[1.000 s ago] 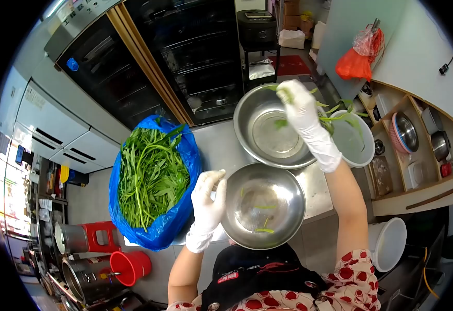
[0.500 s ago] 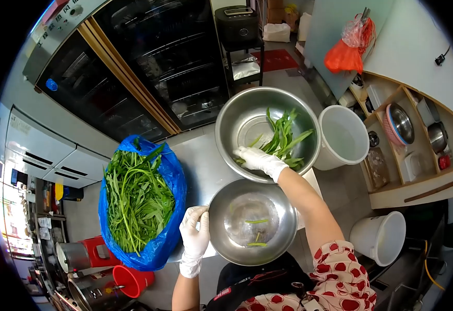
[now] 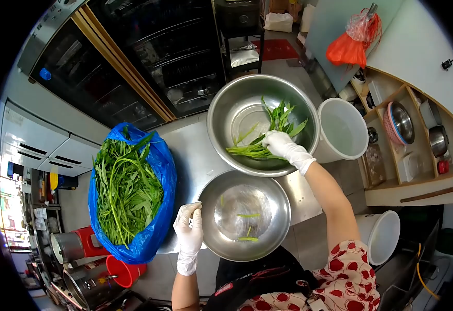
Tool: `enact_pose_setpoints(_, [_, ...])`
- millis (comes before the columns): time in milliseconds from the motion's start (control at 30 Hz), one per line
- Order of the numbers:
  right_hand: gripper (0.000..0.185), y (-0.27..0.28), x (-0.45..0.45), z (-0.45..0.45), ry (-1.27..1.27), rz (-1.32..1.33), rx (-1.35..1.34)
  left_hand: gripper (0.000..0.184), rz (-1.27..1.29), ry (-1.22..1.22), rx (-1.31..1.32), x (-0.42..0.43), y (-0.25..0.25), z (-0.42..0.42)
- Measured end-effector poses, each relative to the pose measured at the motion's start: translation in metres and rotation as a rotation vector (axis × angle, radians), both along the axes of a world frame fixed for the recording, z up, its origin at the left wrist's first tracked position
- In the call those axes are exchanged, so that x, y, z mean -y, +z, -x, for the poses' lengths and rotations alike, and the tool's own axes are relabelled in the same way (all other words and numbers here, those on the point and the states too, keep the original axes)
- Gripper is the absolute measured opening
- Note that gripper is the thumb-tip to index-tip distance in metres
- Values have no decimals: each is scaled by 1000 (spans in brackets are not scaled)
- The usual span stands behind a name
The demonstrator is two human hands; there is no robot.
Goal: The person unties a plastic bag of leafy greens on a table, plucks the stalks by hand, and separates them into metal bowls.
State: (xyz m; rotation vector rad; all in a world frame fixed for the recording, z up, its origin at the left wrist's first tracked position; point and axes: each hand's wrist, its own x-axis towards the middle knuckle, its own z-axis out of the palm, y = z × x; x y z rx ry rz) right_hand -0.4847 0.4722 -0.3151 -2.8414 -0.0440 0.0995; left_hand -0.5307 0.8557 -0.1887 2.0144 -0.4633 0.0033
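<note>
Gripping leafy bunch (image 3: 279,120) inside far steel bowl (image 3: 227,114): right hand (image 3: 283,145), fingers closed over stems (image 3: 244,151). Left hand (image 3: 189,228) half-curled, fingertips beside left rim of near bowl (image 3: 268,212); cannot tell whether pinching it. Blue bag (image 3: 159,223) of greens (image 3: 128,194) left; white bucket (image 3: 358,137) right.

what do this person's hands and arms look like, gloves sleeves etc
The left hand and right hand wear plain white gloves reaching just past the wrist, with no visible markings. The right arm has a short, cream sleeve printed with rounded red shapes; the forearm below it is bare. The left sleeve isn't clearly visible.
</note>
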Motion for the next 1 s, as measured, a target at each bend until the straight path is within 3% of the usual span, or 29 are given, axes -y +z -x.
enact_pose_setpoints(167, [15, -12, -27, 0, 47, 312, 16, 10, -6, -52, -29, -1, -1, -4])
enact_pose_setpoints(500, [18, 3, -31, 3, -120, 302, -25, 11, 69, -167, -47, -17, -10, -25])
enact_pose_setpoints(600, [17, 45, -26, 4, -96, 298, 28, 11, 59, -168, -88, -23, -9, -31])
enact_pose_setpoints(633, [18, 48, -25, 2, -125, 438, -138, 11, 53, -165, -99, -23, -8, -33])
enact_pose_setpoints(700, [18, 60, -21, 6, -146, 456, -308, 10, 73, -165, -101, -22, -12, -36])
enact_pose_setpoints(1000, [22, 76, 1, 16, -179, 121, -155, 14, -7, -143, 112, 35, 3, -47])
